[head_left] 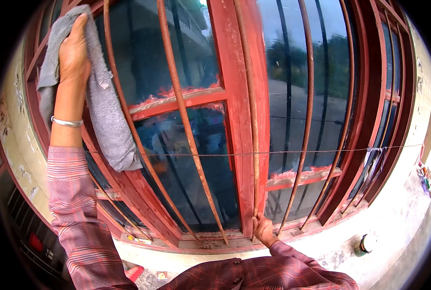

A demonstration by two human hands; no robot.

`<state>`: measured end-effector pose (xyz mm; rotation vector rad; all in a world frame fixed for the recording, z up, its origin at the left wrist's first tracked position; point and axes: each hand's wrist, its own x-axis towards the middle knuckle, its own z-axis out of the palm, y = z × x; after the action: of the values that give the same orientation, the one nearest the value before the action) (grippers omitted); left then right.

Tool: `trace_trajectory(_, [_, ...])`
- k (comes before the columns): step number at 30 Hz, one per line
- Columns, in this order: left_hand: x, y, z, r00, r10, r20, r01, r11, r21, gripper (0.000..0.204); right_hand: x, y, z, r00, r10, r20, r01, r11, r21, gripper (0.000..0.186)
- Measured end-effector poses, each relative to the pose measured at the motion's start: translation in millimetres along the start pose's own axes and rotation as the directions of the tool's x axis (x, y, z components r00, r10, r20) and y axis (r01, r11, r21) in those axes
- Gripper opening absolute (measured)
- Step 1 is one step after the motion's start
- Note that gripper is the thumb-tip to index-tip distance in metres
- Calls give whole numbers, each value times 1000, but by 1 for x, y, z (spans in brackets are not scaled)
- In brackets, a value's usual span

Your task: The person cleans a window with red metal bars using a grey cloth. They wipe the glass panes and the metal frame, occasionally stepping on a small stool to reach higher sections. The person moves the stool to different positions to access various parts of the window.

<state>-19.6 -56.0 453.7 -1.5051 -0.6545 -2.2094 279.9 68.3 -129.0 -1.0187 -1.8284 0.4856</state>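
Note:
Raised at the upper left, my left hand is closed on a grey towel that hangs down over the red window frame and rusty bars. Low in the middle, my right hand has its fingers wrapped round a vertical rusty bar just above the sill. Behind the bars are dark reflective glass panes with uneven red paint along their edges.
A thin wire runs across the bars. The window sill juts out from a pale wall. A small dark container sits low at the right, and a cluster of colourful items is at the far right.

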Motion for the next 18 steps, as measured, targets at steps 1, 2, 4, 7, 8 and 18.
trace_trajectory(1, [-4, 2, 12, 998, -9, 68, 10, 1000, -18, 40, -2, 5, 1, 1000, 0, -5, 0, 1000, -20, 13])
trace_trajectory(2, [-6, 6, 25, 994, -7, 113, 8, 1000, -9, 33, -2, 8, 2, 1000, -6, -10, 6, 999, -37, 13])
trace_trajectory(4, [11, 1, 34, 991, 70, 112, -61, 995, -81, 33, -2, 7, 2, 1000, -3, -3, 3, 1000, -7, 12])
trace_trajectory(7, [-10, 23, 97, 983, -1, 185, 22, 994, -108, 26, 0, 2, -2, 999, -12, -38, 12, 1000, -5, 12])
trace_trajectory(8, [-10, 24, 117, 994, -20, 104, 19, 1000, 16, 28, 0, 0, -4, 997, -7, -74, 6, 1000, -13, 12])
trace_trajectory(18, [-42, -110, 160, 816, 359, 453, -559, 688, 463, 39, -2, -4, 2, 1000, -7, -9, 8, 999, 52, 14])
